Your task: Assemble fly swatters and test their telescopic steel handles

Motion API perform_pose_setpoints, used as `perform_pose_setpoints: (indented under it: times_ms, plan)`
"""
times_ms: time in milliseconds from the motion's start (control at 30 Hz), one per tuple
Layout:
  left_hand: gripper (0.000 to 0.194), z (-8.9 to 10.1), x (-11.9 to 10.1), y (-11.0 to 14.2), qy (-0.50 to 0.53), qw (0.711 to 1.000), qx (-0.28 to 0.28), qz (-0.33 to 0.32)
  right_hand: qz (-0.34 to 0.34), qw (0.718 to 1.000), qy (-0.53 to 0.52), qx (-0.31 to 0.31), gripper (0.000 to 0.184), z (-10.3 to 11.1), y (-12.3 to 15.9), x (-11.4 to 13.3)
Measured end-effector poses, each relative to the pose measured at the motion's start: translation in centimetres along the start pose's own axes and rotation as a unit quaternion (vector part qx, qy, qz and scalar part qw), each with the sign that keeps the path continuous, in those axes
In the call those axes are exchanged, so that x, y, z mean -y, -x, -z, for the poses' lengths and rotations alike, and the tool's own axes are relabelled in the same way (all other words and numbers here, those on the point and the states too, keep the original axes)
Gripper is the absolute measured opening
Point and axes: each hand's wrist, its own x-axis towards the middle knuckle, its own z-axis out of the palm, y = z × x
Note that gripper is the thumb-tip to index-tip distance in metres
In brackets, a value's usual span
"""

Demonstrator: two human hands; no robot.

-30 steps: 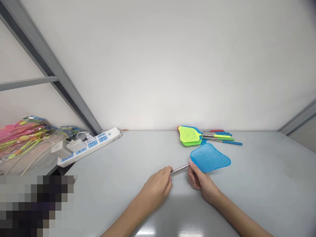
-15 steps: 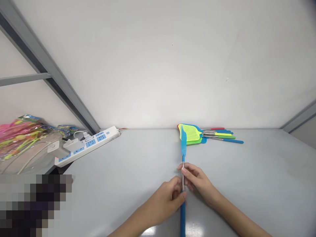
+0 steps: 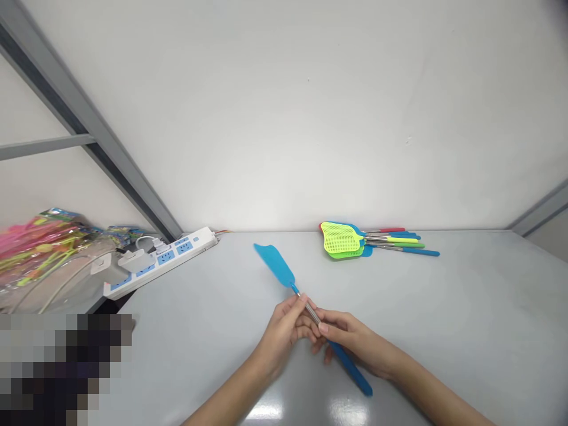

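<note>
A blue fly swatter (image 3: 276, 264) with a metal shaft and blue handle is held slantwise above the table, head to the upper left and handle to the lower right. My left hand (image 3: 286, 328) is closed on the upper shaft near the head. Lower down, my right hand (image 3: 348, 337) pinches the shaft close to where the handle starts. Beyond them, against the wall, lies a stack of fly swatters (image 3: 341, 238) in yellow-green, green, blue and red, their handles pointing right.
A white power strip (image 3: 162, 263) with plugs and cables lies at the table's left edge. Plastic-wrapped colourful packages (image 3: 48, 242) are piled at the far left. A white wall (image 3: 310, 118) closes the back of the grey table (image 3: 444, 307). A pixelated patch covers the lower left.
The held swatter has swung from upright to slanting, its head now to the left. My left hand has moved up to the upper shaft; my right hand has moved down towards the handle.
</note>
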Motion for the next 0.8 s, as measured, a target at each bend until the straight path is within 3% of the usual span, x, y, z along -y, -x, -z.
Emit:
perform_pose_setpoints:
  times_ms: [100, 267, 333, 467, 800]
  plan:
    - [0.032, 0.6, 0.0, -0.5, 0.011, 0.998, -0.055, -0.011, -0.074, 0.996, -0.023, 0.034, 0.033, 0.3, 0.1, -0.7]
    - [0.036, 1.2, 0.5, -1.4, -0.061, 0.992, -0.088, -0.063, -0.102, 0.994, -0.044, 0.005, 0.031, 0.5, 0.2, -0.9]
    - [0.035, 1.1, 0.7, -1.5, -0.115, 0.987, -0.076, -0.079, -0.108, 0.993, -0.054, -0.005, 0.034, 0.3, 0.3, -0.7]
    - [0.035, 0.3, 1.3, -1.1, -0.15, 0.987, 0.007, -0.05, -0.103, 0.991, -0.085, -0.024, 0.04, 0.0, 0.2, -0.7]
    - [0.047, -0.4, 2.4, -1.3, -0.147, 0.983, -0.019, -0.113, -0.155, 0.974, -0.16, -0.037, 0.027, -0.2, 0.0, -0.6]
